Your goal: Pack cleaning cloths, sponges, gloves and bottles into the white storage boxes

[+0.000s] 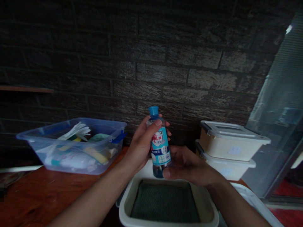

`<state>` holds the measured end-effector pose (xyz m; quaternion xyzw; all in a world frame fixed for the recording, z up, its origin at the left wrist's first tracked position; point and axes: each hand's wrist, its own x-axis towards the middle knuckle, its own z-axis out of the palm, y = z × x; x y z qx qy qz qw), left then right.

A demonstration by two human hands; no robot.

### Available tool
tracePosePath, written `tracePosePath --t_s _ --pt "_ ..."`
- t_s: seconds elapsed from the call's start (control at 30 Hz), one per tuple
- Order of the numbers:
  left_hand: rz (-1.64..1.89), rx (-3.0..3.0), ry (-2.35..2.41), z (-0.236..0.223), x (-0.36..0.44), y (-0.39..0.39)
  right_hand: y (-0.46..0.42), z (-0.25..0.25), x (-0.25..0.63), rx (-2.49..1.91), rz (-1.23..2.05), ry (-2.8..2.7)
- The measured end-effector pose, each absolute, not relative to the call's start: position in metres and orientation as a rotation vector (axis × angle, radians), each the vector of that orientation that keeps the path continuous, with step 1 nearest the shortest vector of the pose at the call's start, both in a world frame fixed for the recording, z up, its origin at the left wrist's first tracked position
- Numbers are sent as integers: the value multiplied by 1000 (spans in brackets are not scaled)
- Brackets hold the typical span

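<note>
Hands around bottle, basin cut off below

"Where does this view look from?"
"The person's head, close behind and above the left hand and right hand."
"Facing?"
"Forward, somewhat down: the brick wall fills the upper part, farther off; the bench shows lower left."

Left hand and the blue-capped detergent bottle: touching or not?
Touching: the head view shows the left hand wrapped around the upper half of the blue-capped detergent bottle.
</note>
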<state>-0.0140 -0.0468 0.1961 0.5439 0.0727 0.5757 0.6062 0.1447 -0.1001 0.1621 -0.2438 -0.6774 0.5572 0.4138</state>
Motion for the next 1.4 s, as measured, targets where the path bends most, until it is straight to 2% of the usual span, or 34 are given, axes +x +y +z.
tracePosePath --t_s 0.17,0.43,0.73,1.27,1.4 --pt "1323 1354 342 191 -11 -45 -95 160 142 -651 1299 -1613" --pt "1253 1266 364 189 -9 -43 -90 158 143 -674 1200 -1600" --pt "1316 1194 224 195 -9 -46 -94 159 144 -710 1165 -1686" --pt "1190 1321 147 193 -15 -50 -89 155 155 -766 1010 -1771" --pt "1145 1468 121 188 -16 -51 -85 149 159 -838 816 -1840"
